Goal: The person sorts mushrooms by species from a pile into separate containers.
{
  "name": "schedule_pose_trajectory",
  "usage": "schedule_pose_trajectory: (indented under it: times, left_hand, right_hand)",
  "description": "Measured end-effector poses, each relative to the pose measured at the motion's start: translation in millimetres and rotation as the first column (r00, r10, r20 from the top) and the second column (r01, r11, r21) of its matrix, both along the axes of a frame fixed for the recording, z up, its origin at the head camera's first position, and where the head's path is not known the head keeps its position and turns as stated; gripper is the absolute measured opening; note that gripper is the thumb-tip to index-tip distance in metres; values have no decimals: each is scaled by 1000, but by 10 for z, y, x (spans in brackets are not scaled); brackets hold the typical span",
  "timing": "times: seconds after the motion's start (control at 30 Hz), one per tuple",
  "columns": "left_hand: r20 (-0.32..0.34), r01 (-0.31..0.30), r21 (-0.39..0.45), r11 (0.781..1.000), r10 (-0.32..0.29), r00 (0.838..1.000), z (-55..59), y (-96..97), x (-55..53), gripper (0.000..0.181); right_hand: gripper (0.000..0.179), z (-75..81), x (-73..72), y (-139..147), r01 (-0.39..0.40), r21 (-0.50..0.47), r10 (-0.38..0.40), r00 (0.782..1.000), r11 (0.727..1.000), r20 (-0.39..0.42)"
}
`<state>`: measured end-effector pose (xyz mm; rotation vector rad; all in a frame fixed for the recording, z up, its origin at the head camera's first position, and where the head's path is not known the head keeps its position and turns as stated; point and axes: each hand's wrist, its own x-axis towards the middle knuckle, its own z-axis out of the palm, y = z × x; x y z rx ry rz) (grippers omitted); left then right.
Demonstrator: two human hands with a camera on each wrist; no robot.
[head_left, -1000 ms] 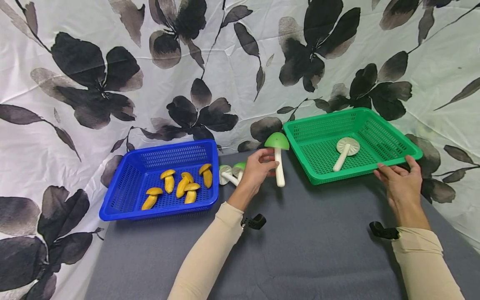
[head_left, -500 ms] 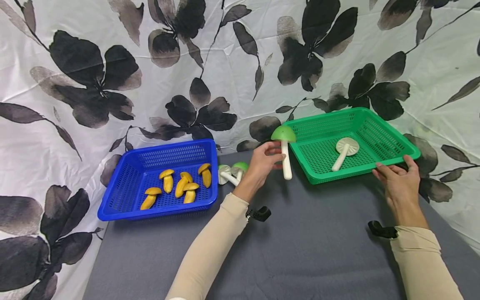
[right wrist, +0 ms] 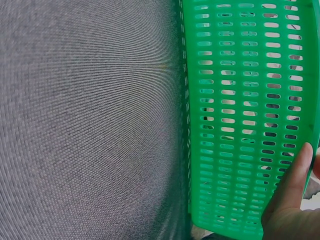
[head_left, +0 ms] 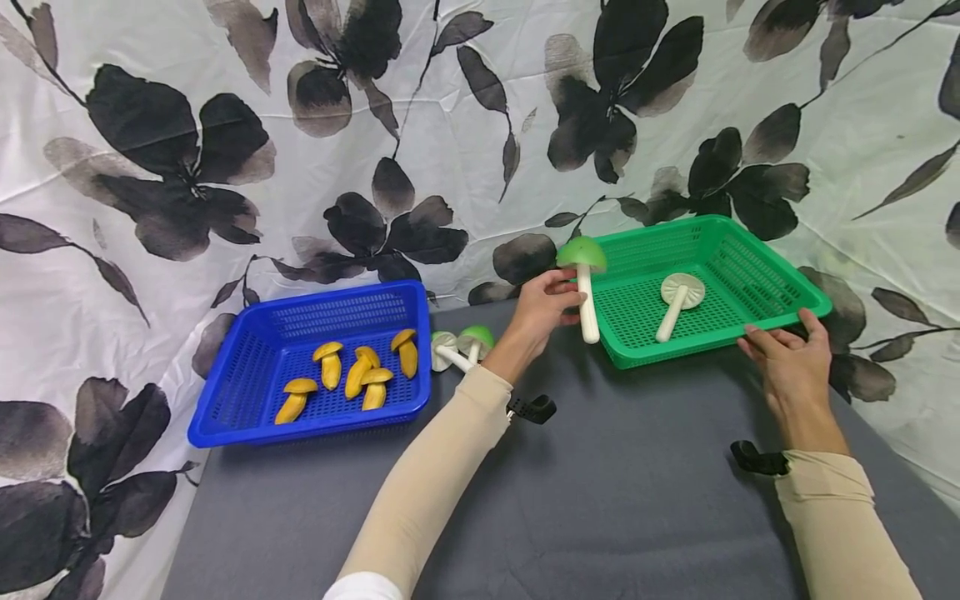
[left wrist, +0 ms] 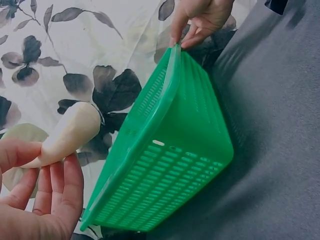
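My left hand [head_left: 546, 310] pinches the white stem of a toy mushroom with a green cap [head_left: 582, 252], held upright at the left rim of the green basket [head_left: 637, 357]. In the left wrist view the thumb and fingers close around the pale stem [left wrist: 75, 131]. My right hand [head_left: 797, 367] grips the front right rim of that basket, thumb on one side and fingers on the other. Inside the green basket lies another mushroom [head_left: 678, 304], its pale gilled underside facing up.
A blue basket [head_left: 225, 433] on the left holds several yellow mushrooms [head_left: 327, 364]. Beside its right wall lie green-capped mushrooms [head_left: 476, 340], partly behind the left forearm. Grey cloth [head_left: 600, 483] covers the table, and a floral curtain [head_left: 465, 167] hangs behind.
My left hand has carried the green-capped mushroom right and slightly up, to the left edge of the green basket. The right hand keeps its hold on the rim.
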<state>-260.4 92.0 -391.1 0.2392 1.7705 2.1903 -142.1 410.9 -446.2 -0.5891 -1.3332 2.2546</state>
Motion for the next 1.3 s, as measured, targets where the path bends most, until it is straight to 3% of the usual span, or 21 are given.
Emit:
schedule_pose_trajectory:
  times: [0.23, 0.8, 1.1, 1.3]
  left_hand:
    - [14, -30, -5, 1000, 30, 999, 51, 173, -65, 32]
    - [19, -101, -37, 994, 102, 995, 31, 521, -238, 29]
    - [-94, -28, -60, 998, 23, 995, -18, 532, -171, 35]
    - [-85, -23, -24, 999, 21, 996, -49, 383, -127, 28]
  right_hand:
    - [111, 6, -46, 21, -4, 14, 4, 1000, 1000, 0]
    - [109, 16, -192, 79, -15, 46, 14, 999, 999, 37]
    - [110, 9, -204, 38, -5, 47, 2, 999, 999, 46]
    - [109, 10, -167, 53, -4, 44, 3, 999, 999, 37]
